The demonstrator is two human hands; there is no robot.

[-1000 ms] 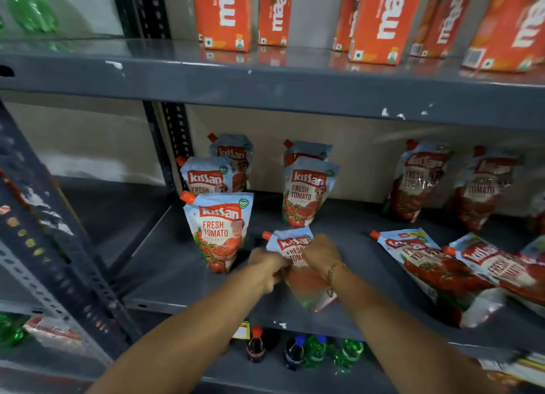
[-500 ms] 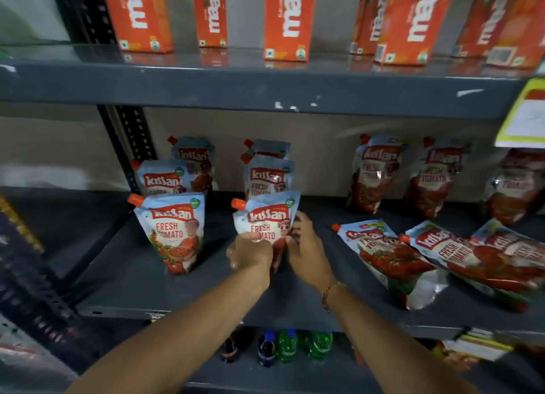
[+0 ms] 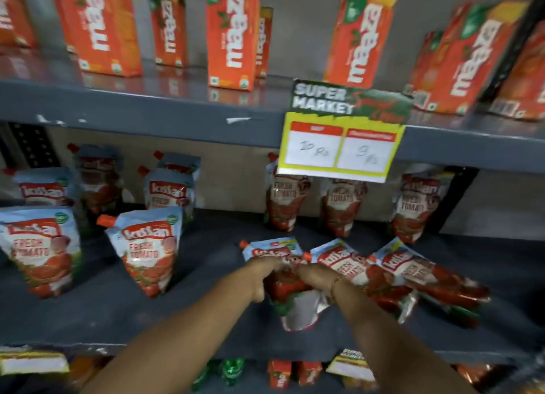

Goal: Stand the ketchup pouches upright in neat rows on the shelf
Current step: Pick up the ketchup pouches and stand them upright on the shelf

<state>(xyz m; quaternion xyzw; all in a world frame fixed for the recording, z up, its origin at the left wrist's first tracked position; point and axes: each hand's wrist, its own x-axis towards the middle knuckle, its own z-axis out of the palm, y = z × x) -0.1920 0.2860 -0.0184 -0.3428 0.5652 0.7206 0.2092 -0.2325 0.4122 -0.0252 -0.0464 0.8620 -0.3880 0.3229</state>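
Where both hands [image 3: 290,271] meet, fingers blurred, pouch [image 3: 283,287] half hidden.

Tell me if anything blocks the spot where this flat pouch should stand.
Nothing visible does. Both hands, left hand and right hand, grip the flat pouch; the bare shelf between it and the upright pouch is open.

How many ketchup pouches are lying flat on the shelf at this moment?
3, all at front right: the pouch under both hands, the middle pouch beside it, and the rightmost pouch. They overlap, so another may be hidden.
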